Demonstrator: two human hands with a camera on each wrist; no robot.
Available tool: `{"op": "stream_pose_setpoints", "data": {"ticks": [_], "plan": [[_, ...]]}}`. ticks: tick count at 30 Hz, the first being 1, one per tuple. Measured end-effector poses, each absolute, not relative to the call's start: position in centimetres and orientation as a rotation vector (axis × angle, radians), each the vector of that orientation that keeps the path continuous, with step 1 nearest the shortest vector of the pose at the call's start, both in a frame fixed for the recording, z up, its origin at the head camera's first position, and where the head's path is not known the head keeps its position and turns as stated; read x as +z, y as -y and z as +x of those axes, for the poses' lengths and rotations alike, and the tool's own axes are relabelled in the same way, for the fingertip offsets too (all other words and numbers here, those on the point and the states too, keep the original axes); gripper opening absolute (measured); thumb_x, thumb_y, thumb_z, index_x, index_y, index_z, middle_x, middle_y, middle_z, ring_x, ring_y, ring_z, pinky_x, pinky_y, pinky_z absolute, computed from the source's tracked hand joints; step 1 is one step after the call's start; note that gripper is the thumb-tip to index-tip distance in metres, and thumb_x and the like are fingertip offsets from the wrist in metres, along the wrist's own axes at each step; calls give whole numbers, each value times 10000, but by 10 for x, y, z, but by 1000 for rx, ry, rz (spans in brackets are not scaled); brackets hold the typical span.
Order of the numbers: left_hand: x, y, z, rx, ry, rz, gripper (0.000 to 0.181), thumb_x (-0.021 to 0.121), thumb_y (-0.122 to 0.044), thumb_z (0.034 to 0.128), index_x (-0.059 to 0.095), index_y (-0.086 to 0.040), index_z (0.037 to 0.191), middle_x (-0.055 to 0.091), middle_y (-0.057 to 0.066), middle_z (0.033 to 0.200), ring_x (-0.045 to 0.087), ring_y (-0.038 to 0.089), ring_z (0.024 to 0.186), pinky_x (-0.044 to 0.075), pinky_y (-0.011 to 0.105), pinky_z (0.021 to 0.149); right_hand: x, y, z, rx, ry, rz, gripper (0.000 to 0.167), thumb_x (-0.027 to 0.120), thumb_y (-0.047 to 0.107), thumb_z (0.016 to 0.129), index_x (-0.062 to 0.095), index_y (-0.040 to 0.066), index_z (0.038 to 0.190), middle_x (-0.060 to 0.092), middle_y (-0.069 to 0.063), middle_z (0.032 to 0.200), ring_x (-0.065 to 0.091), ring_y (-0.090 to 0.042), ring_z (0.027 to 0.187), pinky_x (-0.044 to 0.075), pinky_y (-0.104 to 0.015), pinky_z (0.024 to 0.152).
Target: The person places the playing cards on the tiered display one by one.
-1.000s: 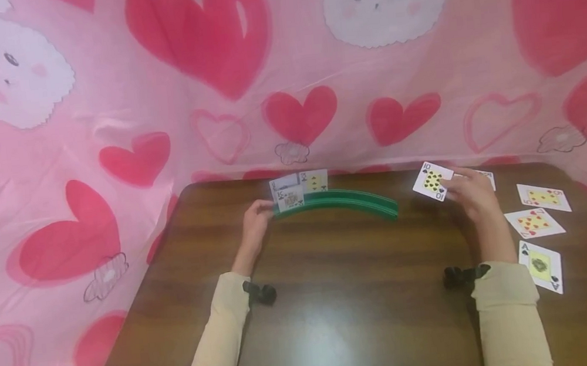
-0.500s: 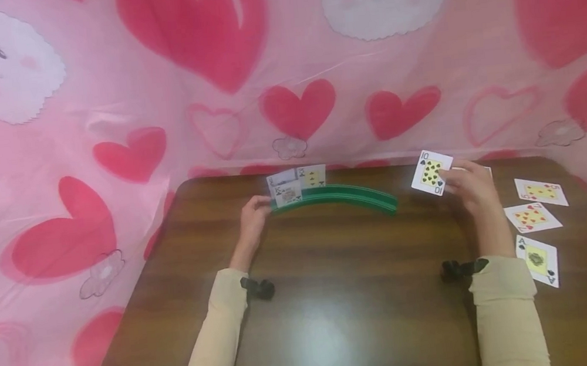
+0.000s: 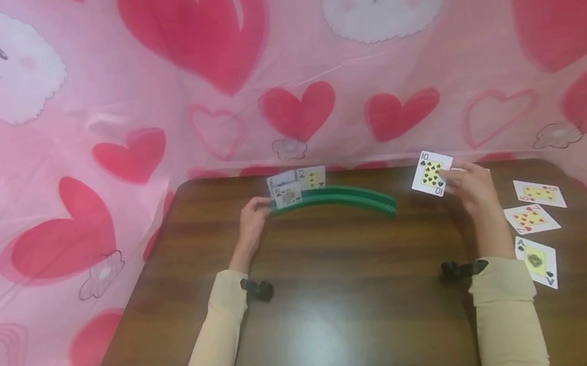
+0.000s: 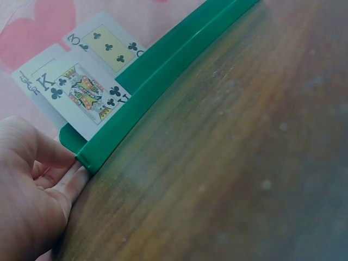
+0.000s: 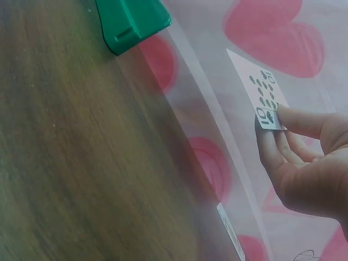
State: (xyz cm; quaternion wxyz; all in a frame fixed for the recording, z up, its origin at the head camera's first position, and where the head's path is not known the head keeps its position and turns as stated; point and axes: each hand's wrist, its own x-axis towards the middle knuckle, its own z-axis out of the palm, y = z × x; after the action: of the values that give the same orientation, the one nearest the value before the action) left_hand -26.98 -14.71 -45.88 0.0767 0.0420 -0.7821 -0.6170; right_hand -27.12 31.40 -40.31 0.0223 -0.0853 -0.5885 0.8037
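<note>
On the far side of the table, a green curved card holder has its left end pinched by my left hand. Standing in its slot at that end are a king of clubs, a three of clubs and another card mostly hidden behind the king. My right hand holds a ten of spades between thumb and fingers. This card is raised off the table, to the right of the holder and apart from it, face toward the head camera.
Along the table's right side lie a five, a seven and an ace of spades, all face up. Another card lies partly hidden behind my right hand. A pink heart-patterned cloth hangs behind the wooden table.
The ten of spades has risen slightly and turned more upright in my right hand. My left hand keeps its grip on the holder's end. The head view has shifted a little.
</note>
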Motion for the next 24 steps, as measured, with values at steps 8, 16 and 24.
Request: {"op": "stream_pose_setpoints", "data": {"ticks": [8, 16, 24], "plan": [[-455, 143, -273, -1851, 2330, 129, 171, 534, -29, 805, 618, -49, 952, 591, 93, 1023, 513, 218, 949, 399, 375, 818, -391, -316, -273, 2491, 1822, -246, 146, 618, -36, 770, 594, 43, 890, 653, -17, 764, 630, -119, 704, 507, -255, 593], [-455, 142, -272, -1865, 2322, 144, 194, 524, -9, 790, 614, -40, 960, 587, 105, 1033, 514, 222, 959, 399, 372, 823, -394, -315, -269, 2528, 1799, -239, 133, 601, -49, 779, 592, 31, 885, 658, -25, 757, 634, -127, 689, 508, -262, 582], [-457, 145, -268, -1862, 2332, 169, 197, 532, -10, 783, 617, -43, 958, 587, 104, 1042, 508, 225, 957, 397, 369, 812, -400, -309, -268, 2504, 1810, -203, 134, 598, -42, 784, 599, 32, 895, 657, -25, 761, 633, -125, 693, 508, -260, 586]]}}
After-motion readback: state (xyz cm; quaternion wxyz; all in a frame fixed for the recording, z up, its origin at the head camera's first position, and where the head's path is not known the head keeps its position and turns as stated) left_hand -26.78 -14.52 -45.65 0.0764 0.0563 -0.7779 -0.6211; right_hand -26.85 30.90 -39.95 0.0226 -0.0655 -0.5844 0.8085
